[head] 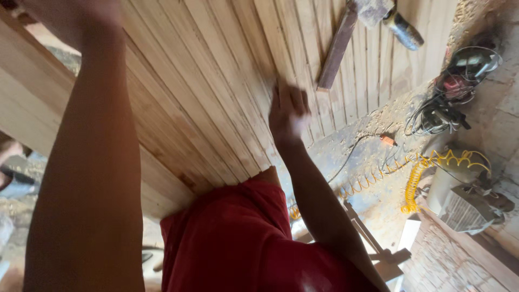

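Note:
A large panel of pale wooden slats (205,92) fills the upper middle of the view. My right hand (288,112) rests on the slats near the panel's right edge; it is blurred, so its grip is unclear. My left arm reaches up along the left side, and my left hand (70,12) lies at the top edge of the frame over the panel, mostly cut off. Red clothing (238,238) covers the lower middle.
A dark wooden strip (336,46) lies on the panel, with a dark-handled tool (403,30) beside it. Power tools with tangled cables (451,89) sit on the sawdust-covered floor (373,157) to the right. A yellow coiled hose (416,178) leads to a pale machine (465,203).

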